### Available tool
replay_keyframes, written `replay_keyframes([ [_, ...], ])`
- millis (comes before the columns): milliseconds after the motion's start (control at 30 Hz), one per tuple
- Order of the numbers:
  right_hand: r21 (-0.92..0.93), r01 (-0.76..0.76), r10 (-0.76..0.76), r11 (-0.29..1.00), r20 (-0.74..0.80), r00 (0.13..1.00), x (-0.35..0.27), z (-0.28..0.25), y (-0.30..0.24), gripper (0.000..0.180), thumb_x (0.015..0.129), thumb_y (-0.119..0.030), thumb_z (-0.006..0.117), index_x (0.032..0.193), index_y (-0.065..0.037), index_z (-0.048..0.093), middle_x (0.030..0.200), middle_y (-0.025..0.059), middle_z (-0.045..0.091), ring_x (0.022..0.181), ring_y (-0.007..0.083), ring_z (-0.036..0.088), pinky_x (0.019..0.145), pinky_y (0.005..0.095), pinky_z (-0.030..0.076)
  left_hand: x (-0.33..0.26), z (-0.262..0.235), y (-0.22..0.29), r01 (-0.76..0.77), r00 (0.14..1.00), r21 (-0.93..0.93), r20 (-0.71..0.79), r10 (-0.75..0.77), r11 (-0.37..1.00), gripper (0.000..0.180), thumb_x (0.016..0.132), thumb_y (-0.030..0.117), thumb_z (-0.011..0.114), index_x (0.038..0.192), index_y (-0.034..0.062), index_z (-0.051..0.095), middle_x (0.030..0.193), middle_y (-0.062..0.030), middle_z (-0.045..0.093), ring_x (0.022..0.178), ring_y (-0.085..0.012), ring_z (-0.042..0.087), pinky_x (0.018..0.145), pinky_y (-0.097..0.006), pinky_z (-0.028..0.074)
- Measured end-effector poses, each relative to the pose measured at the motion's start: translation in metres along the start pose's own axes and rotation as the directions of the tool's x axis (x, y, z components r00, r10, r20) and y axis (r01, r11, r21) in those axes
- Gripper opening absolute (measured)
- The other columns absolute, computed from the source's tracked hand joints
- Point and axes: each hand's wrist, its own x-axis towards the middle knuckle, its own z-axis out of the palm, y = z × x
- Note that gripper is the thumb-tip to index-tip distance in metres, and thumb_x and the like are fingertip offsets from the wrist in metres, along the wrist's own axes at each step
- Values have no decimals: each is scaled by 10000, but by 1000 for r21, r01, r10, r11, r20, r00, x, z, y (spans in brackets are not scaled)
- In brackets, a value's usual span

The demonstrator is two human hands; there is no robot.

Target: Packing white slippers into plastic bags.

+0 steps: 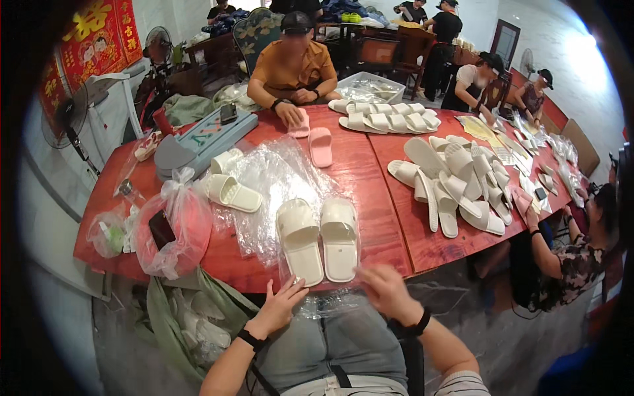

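Note:
In front of me, at the near table edge, a pair of cream slippers [339, 254] lies side by side, toes away from me, in a clear plastic bag [333, 305] whose loose end hangs over the edge toward my lap. My left hand [282, 305] touches the bag by the left slipper's heel, fingers stretched and apart. Beside the right heel is my right hand [388, 292], its fingers bent and slightly blurred; whether they grip the film is unclear. Flat clear bags [264, 191] lie beyond the pair, with loose cream slippers [232, 193] on their left side.
A slipper pile [456, 178] covers the right of the red table [370, 198], with slipper rows [386, 119] behind. Across sits a person [294, 72] touching pink slippers [321, 146]. At left are a grey toolbox [205, 142] and a knotted bag [175, 231]. Other people work at right.

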Motion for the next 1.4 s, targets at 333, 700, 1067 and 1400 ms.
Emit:
replay_keyframes([
  [333,-183,244,6,952,811,585,-36,-7,62,994,691,-311,857,1545,-257,351,1632,-35,291,1511,224,241,1081,558,313,-37,-19,-32,-23,986,-62,163,33,998,598,847,83,591,1431,194,515,1568,-3,413,1509,-217,276,1147,-731,90],
  [700,270,-600,521,753,312,795,-54,50,81,107,886,-133,697,929,-52,753,940,93,728,1064,253,632,851,387,478,-10,2,-31,101,949,-296,-258,-181,950,82,924,140,605,914,66,638,1104,-78,703,1115,-277,619,943,-506,426],
  [1067,-247,186,-65,951,429,901,-19,49,-18,769,794,-195,730,1495,-319,439,1581,57,365,1404,436,339,1019,644,289,19,-4,12,223,864,-816,-88,-496,534,239,1021,188,503,904,-8,574,669,-148,667,638,-278,700,613,-388,526],
  [1400,116,-20,21,993,-5,1000,12,26,23,454,817,75,606,1251,-47,661,1236,190,679,1140,372,654,992,431,504,-69,-34,13,44,847,-554,-421,-325,831,332,938,68,644,1262,26,587,1251,-157,617,1163,-328,594,965,-399,493],
])
